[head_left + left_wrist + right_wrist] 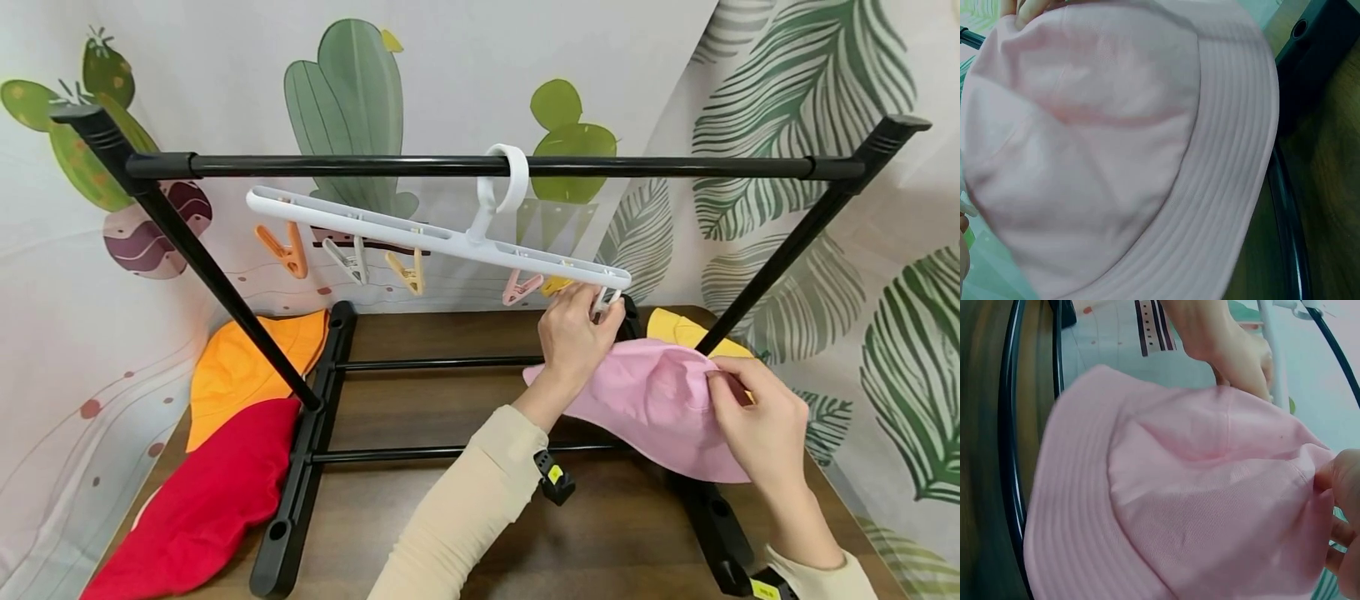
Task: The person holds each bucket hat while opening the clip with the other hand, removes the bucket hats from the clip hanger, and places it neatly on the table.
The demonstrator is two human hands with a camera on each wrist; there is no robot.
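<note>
A pink bucket hat [660, 400] hangs tilted from my right hand [765, 425], whose thumb and fingers pinch the fabric at its crown. In the right wrist view the hat [1210, 487] fills the middle, brim toward the left. My left hand [581, 329] pinches a white clothes peg [606, 302] at the right end of a white clip hanger [375, 225]; whether the peg's mouth is parted I cannot tell. The hanger hooks over a black rail [337, 167] and slants down to the right. In the left wrist view the hat [1097, 137] hides most of the scene.
Several more pegs, including an orange one [288, 250], dangle from the hanger. A red hat [210, 500] and an orange hat [251, 367] lie at the left. A yellow hat [682, 329] lies behind the right upright. The rack's bars [420, 454] cross low above the wooden table [390, 517].
</note>
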